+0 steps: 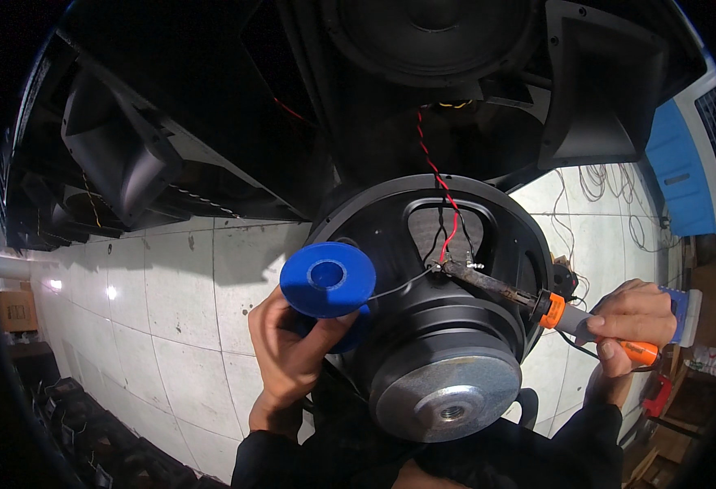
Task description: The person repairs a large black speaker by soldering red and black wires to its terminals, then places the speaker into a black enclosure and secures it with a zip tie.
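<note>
My left hand [285, 350] is closed around a blue spool [350, 285] of solder wire. From the spool a thin strand of solder [403, 287] runs to a terminal on the speaker driver. In my right hand [635, 318] is a soldering iron [566, 314] with an orange and grey handle; its dark tip rests at or very near that same terminal. The large black speaker driver [423, 191] stands in front of me, its round metal magnet [423, 407] facing me. A twisted red and black wire [453, 208] comes down from the cabinet to the terminals.
Behind the driver stands a black speaker cabinet [488, 122] with a horn [606, 90]; more cabinets [122, 147] line the left. A blue and white box-shaped unit [684, 163] is at the right, near loose cables [598, 183] on the tiled floor [171, 301]. Dark parts [89, 432] lie lower left.
</note>
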Motion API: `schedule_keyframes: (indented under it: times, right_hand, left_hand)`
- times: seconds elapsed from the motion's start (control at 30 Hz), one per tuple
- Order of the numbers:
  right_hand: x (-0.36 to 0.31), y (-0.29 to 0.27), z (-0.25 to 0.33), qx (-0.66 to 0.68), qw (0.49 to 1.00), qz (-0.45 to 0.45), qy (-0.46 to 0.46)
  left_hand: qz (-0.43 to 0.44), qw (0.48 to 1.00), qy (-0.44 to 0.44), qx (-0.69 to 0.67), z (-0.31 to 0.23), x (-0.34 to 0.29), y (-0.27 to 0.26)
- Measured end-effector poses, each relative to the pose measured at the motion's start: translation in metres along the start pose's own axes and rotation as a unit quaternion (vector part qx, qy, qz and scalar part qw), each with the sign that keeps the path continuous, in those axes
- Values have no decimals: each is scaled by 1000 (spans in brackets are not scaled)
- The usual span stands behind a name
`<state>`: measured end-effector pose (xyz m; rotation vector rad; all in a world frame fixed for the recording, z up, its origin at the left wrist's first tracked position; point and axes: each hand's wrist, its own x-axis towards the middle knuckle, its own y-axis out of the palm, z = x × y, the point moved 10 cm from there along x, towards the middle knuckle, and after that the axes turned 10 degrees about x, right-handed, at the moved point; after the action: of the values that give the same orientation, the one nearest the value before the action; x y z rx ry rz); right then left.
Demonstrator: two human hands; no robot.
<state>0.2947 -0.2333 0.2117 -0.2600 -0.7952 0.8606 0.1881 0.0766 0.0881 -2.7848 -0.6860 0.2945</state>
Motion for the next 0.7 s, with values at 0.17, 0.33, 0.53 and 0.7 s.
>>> schedule_keyframes:
  times: [0.17,0.33,0.53,0.7]
  right_hand:
    - [-1,0,-1,0,1000,-10,-2]
    - [-2,-1,-1,-4,1000,-20,0]
    - [-4,-1,-3,-14,998,-62,18]
    - [-4,1,-2,-12,998,-65,9]
  left_hand:
    - [2,1000,-11,12,3,1,0]
    - [-6,1000,-13,17,6,1,0]
    - [-7,1000,-12,15,1,0,-1]
    - [1,1000,-11,-3,1,-1,0]
